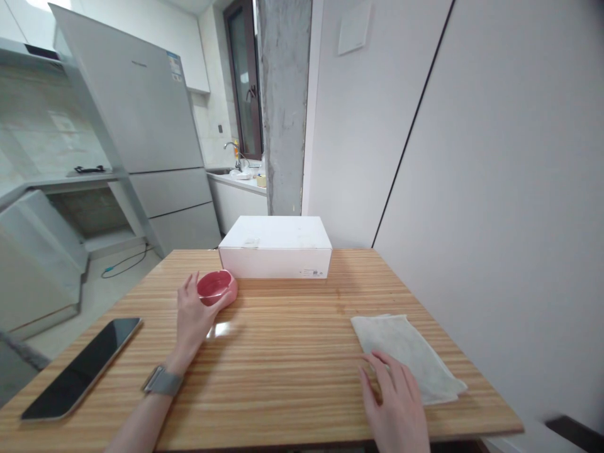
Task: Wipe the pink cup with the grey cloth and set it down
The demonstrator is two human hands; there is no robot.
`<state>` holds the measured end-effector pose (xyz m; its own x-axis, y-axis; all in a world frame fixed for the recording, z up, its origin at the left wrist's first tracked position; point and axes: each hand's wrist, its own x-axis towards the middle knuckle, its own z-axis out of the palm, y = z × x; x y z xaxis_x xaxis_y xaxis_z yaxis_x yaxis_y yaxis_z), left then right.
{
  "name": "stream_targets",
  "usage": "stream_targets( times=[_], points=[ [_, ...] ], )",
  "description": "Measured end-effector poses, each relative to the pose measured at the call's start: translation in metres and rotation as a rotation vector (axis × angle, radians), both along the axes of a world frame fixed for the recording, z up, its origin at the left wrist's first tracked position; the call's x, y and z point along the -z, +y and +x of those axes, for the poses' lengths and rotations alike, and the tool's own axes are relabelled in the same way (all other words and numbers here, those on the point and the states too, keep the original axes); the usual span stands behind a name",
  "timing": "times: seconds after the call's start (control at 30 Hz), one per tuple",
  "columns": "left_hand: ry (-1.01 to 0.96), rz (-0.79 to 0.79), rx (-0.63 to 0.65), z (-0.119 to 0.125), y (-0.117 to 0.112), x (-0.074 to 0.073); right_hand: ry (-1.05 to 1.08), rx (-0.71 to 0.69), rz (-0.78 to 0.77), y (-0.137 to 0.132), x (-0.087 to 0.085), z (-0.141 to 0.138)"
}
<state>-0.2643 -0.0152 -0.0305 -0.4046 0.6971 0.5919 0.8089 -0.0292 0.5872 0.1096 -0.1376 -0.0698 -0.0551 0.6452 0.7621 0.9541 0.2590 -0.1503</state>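
Observation:
A small pink bowl [217, 287] stands on the wooden table [287, 352], just in front of a white box [276, 246]. My left hand [193, 314] curls around the bowl's near side, thumb and fingers touching its rim. A grey watch band sits on that wrist. At the right, a folded pale cloth [408, 352] lies flat near the table's right edge. My right hand [396, 402] rests flat with fingers spread, its fingertips on the cloth's near left corner.
A dark phone [85, 365] lies face up at the table's left edge. The white wall runs close along the right side. Behind the table stand a concrete pillar, a tall grey fridge [141, 113] and a counter with a sink.

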Motion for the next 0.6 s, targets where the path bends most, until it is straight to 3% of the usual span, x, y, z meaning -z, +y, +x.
stream_targets(
  times=[0.1,0.17,0.3,0.43,0.5,0.6],
  points=[
    [0.045,0.129,0.074,0.028,-0.019,-0.013,-0.090,0.116,-0.005,-0.012,0.010,0.027],
    [-0.012,0.066,0.237,0.052,-0.032,-0.017,-0.133,0.145,0.002,-0.018,0.014,0.035],
    [-0.358,-0.360,0.686,0.110,-0.062,-0.013,-0.114,0.167,0.026,-0.020,0.008,0.031],
    [-0.731,-0.650,1.041,0.158,-0.091,-0.008,-0.019,0.114,0.015,-0.018,0.001,-0.003],
    [-0.800,-0.704,1.097,0.168,-0.103,-0.008,0.002,0.002,-0.013,-0.021,0.005,-0.031],
    [-0.738,-0.656,0.964,0.166,-0.114,-0.004,0.090,-0.112,-0.033,-0.031,0.013,-0.078]
  ],
)
